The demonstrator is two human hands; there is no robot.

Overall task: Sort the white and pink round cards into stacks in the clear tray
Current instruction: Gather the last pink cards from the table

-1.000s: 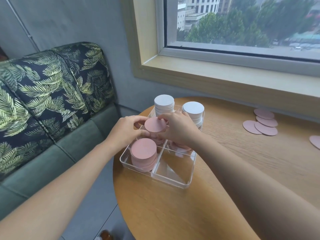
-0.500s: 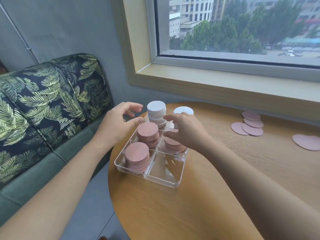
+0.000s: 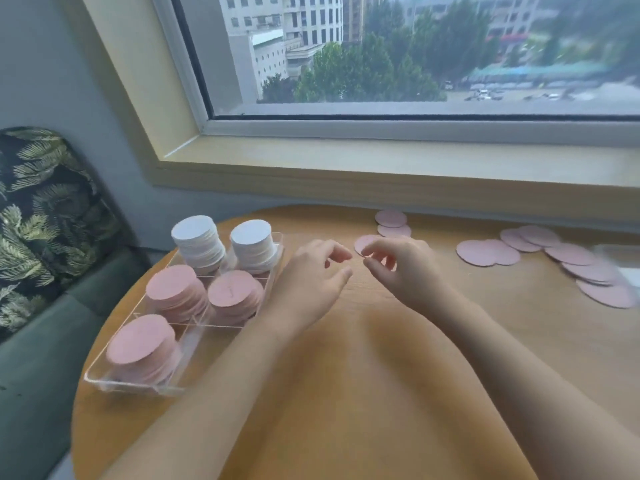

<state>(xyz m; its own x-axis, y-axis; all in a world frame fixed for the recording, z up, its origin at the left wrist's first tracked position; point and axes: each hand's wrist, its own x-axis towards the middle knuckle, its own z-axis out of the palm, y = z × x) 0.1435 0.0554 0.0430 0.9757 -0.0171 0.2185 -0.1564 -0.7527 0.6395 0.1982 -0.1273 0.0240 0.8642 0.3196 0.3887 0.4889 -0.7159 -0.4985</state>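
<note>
A clear tray (image 3: 104, 381) sits at the left of the round wooden table. It holds two white stacks (image 3: 199, 242) at the far end and three pink stacks (image 3: 176, 294) nearer me. My left hand (image 3: 311, 282) hovers just right of the tray, fingers apart and empty. My right hand (image 3: 401, 268) hovers beside it, fingers curled loosely, just in front of a small group of loose pink cards (image 3: 391, 220). It touches none that I can see. More loose pink cards (image 3: 488, 252) lie scattered at the right.
The wooden table (image 3: 346, 393) stands against a windowsill (image 3: 381, 161). A green sofa with a leaf-patterned cushion (image 3: 41, 216) stands to the left. A blurred pale object (image 3: 623, 261) lies at the far right edge among the pink cards.
Both hands have left the tray and moved right over the table toward the loose pink cards. The pink stack they held now rests in the tray. The camera has turned right.
</note>
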